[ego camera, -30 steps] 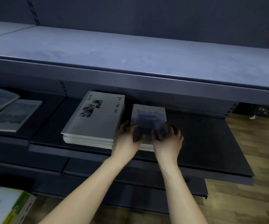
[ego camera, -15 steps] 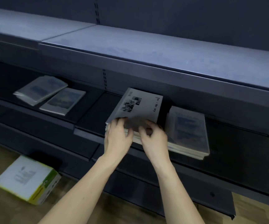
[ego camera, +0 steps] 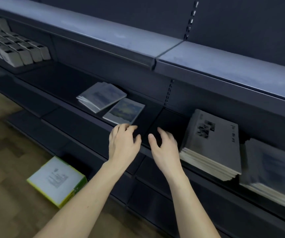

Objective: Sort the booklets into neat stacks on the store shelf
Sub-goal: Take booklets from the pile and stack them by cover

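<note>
Two neat stacks lie on the dark shelf [ego camera: 164,117] at the right: a grey-covered booklet stack [ego camera: 212,143] and, beside it, a darker blue-grey stack [ego camera: 272,169]. Further left lie a loose fanned pile of booklets [ego camera: 101,96] and a single booklet with a landscape cover [ego camera: 124,110], askew to each other. My left hand [ego camera: 122,143] hovers just below the single booklet, fingers relaxed, holding nothing. My right hand [ego camera: 164,145] hangs beside it over the bare shelf front, fingers loosely spread, also holding nothing.
A grey upper shelf [ego camera: 121,36] overhangs the booklets. Rows of small grey boxes [ego camera: 16,48] fill the far left shelf. A white and green carton [ego camera: 56,181] lies on the wooden floor below. Lower dark shelves jut out under my arms.
Both hands have let go of the grey-covered stack and moved left toward the loose booklets. The view has swung left, so the two stacks now sit at the right.
</note>
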Demonstrator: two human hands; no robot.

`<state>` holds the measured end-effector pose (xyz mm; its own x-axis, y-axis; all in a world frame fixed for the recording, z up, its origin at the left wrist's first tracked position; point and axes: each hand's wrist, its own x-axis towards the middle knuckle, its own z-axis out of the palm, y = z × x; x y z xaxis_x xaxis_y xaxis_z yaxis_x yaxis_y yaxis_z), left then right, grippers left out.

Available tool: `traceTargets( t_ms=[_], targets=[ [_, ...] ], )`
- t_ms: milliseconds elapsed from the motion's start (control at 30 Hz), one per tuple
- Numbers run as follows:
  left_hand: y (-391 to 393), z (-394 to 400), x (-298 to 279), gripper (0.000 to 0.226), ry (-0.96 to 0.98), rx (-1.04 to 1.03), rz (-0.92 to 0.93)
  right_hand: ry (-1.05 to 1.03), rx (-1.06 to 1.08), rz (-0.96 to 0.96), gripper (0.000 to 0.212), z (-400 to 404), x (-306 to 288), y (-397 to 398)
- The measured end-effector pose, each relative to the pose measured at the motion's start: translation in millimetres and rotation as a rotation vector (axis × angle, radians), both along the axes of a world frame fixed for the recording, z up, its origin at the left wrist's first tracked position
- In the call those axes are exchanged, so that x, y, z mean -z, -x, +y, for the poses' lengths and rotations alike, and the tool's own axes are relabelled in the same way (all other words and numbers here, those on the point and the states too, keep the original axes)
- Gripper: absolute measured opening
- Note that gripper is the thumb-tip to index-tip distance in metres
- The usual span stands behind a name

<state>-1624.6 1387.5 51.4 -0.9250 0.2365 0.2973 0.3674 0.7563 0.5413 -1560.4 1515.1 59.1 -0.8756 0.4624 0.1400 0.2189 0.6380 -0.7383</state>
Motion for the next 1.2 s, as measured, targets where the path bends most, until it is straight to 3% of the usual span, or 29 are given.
traceTargets(
  t_ms=[267,567,700,967,1100,1200],
  targets=[
    [59,-58,16,0.038,-0.001,-0.003,-0.043,0.041,-0.039,-0.123,0.060,-59,13,60],
    [121,-62,38,0.040,0.049,0.041,-0.132,0.144,-0.112,-0.158,0.049,-57,37,130],
    [149,-66,47,0.042,0.101,0.029,-0.150,0.087,-0.115,-0.226,0.052,-59,57,165],
    [185,-59,66,0.058,0.166,0.110,-0.295,-0.028,0.025,-0.361,0.078,-62,77,199],
    [203,-56,67,0.055,0.129,0.151,-0.368,-0.044,0.119,-0.346,0.077,-70,80,212],
    [210,-59,59,0.046,0.062,0.207,-0.453,0.055,0.227,-0.331,0.074,-78,73,212]
  ],
)
